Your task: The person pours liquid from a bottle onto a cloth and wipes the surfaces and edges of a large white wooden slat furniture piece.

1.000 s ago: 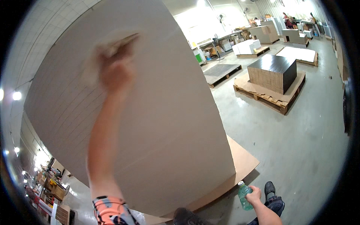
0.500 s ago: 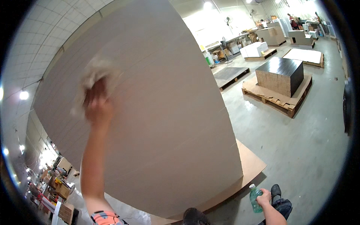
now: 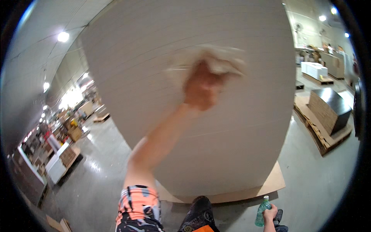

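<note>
My left hand [image 3: 201,87] reaches up to the middle of a tall, flat grey-brown panel surface [image 3: 232,154]. Its closed fingers are smeared by motion and hold a crumpled pale cloth [image 3: 230,63] against or just off that surface; contact is hard to tell. Low at the right, my right hand [image 3: 269,212] is wrapped round a clear green plastic bottle [image 3: 260,215] with a white cap. The bottle stands nearly upright in the grip, beside a dark shoe. Fine lines run across the panel surface.
A cardboard sheet [image 3: 266,181] sticks out under the panel's base. To the right, a pallet [image 3: 322,149] bears a dark-topped stack [image 3: 331,110]. White stacked goods [image 3: 315,69] stand farther back. At left are pallets with white boxes [image 3: 56,168] and cluttered shelving.
My left hand has swept right across the surface with the cloth. The view has turned left, so the pallets now lie farther right. The bottle stays in my right hand.
</note>
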Demonstrator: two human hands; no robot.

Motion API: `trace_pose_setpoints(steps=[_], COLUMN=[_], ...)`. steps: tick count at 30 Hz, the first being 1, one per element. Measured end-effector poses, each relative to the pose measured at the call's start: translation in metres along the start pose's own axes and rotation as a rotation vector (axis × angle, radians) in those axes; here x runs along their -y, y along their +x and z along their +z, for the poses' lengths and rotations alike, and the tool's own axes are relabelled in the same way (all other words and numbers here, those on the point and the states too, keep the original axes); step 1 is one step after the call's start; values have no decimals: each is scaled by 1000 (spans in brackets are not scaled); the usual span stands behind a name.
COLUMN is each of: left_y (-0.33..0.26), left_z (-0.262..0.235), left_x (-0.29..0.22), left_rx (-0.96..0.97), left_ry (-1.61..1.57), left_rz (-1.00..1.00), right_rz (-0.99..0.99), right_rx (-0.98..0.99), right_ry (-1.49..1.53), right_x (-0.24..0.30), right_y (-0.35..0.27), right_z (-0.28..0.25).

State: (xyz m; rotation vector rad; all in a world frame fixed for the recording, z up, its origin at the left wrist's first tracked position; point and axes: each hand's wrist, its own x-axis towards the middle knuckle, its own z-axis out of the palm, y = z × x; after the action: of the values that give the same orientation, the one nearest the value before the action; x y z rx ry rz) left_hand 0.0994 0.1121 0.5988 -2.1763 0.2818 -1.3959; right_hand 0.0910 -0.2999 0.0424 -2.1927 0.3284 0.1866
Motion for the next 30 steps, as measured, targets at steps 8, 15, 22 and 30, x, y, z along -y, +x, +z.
trace_pose_setpoints(steps=[8, 15, 22, 30], left_y=[-181, -359, -381, -374], left_z=[-42, -128, -126, -156], left_x=[75, 169, 111, 63], left_rx=[-105, -109, -367, -618], left_ry=[289, -307, -836, -1093], left_rz=[-252, -1374, -1592, -1591], right_rz=[55, -169, -126, -247], right_rx=[132, -57, 57, -130], right_ry=[121, -172, 178, 324], right_x=[-18, -32, -9, 17], right_y=[7, 7, -6, -59], right_z=[19, 35, 26, -32])
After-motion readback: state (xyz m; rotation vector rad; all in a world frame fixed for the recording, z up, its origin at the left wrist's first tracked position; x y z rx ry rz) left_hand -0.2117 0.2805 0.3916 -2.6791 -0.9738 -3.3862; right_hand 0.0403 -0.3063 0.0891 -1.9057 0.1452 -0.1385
